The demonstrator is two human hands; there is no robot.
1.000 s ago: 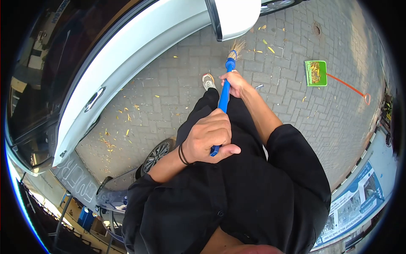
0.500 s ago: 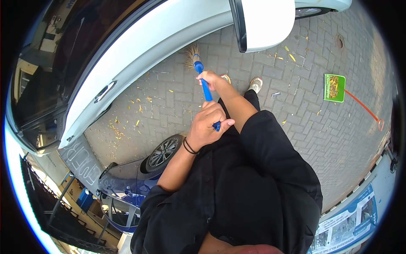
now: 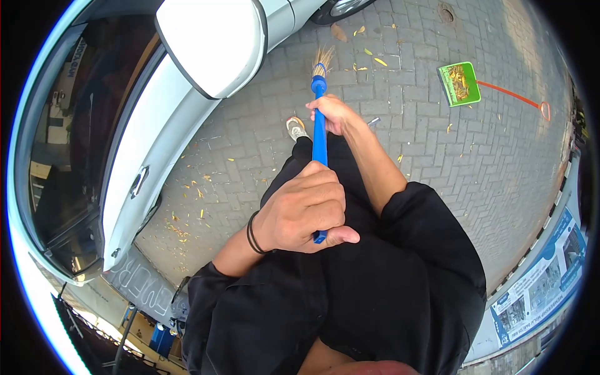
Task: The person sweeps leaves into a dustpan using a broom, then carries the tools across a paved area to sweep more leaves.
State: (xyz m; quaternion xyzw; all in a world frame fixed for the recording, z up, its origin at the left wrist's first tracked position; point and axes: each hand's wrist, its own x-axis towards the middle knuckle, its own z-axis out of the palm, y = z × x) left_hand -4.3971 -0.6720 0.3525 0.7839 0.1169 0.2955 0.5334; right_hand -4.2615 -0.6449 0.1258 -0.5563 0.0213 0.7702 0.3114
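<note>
Broom (image 3: 319, 85) is pointing away from the body, with 2 hands working it: the left hand (image 3: 306, 209) is gripping its top end, the right hand (image 3: 334, 115) is wrapping lower down, near the bristles (image 3: 322, 59). Green dustpan (image 3: 473, 84) is holding leaves (image 3: 458, 83), well right of the right hand.

Black shirt (image 3: 375, 294), black pants (image 3: 357, 178), thin black bands (image 3: 252, 234) by the left hand (image 3: 306, 209), and a pale shoe (image 3: 296, 129), maybe part red.
</note>
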